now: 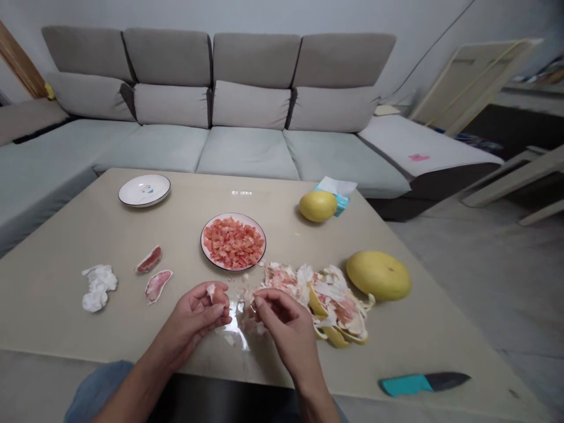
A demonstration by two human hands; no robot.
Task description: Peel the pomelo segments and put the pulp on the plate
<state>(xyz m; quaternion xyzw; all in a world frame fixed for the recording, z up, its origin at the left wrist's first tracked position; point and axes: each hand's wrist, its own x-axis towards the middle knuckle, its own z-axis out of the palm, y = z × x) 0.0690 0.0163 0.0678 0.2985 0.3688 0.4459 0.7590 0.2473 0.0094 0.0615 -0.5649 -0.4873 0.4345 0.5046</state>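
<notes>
My left hand (189, 323) holds a small pink pomelo segment (219, 298) between its fingers and thumb. My right hand (286, 326) pinches at a shred of white membrane (251, 311) close to that segment. Loose pith bits lie on the table beneath both hands. To the right sits a heap of yellow pomelo peel with pink-white pith (335, 305). Ahead of my hands, a round white plate (203, 247) with a dark rim carries a mound of pink pomelo flesh (233, 242).
A beige table (53, 311) holds a white plate (144, 190), a tissue pack (339, 194), yellow fruit (318, 205), a large yellow rind piece (378, 275), crumpled tissue (99, 288), pink peel scraps (148, 259), and a teal-handled knife (423, 383). A grey sofa (247, 153) stands behind.
</notes>
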